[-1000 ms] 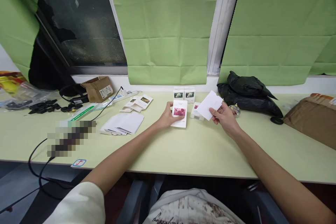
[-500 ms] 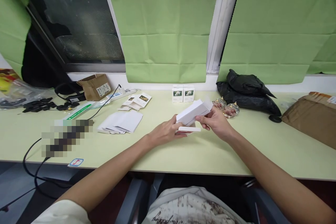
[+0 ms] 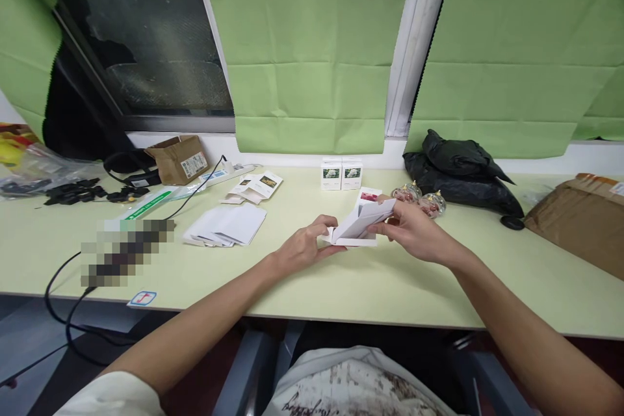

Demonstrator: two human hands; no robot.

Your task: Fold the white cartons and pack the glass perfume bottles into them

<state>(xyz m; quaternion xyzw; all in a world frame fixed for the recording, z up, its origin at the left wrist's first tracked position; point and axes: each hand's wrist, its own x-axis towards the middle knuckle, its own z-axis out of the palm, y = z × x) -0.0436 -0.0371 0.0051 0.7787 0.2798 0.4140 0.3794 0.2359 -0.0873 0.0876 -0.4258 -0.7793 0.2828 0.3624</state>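
left hand (image 3: 305, 248) pinches near end of white carton (image 3: 358, 225) | right hand (image 3: 414, 232) grips far end, low over table (image 3: 341, 283) | risk: uneven squeeze could crease it; wrist might knock glass baubles (image 3: 419, 200) just beside

Small white card carton (image 3: 358, 226): part-folded, flaps splayed open, pink flower print on far upper panel. Tilted, right end raised. Pinched btw left hand (image 3: 305, 248) & right hand (image 3: 414, 232), low over desk (image 3: 341, 286) centre; contact w/ desk unclear.

Green blinds (image 3: 312, 45) half drawn over a dark window (image 3: 146, 32), white frame (image 3: 404, 45) between; pale green desk (image 3: 341, 286) below.
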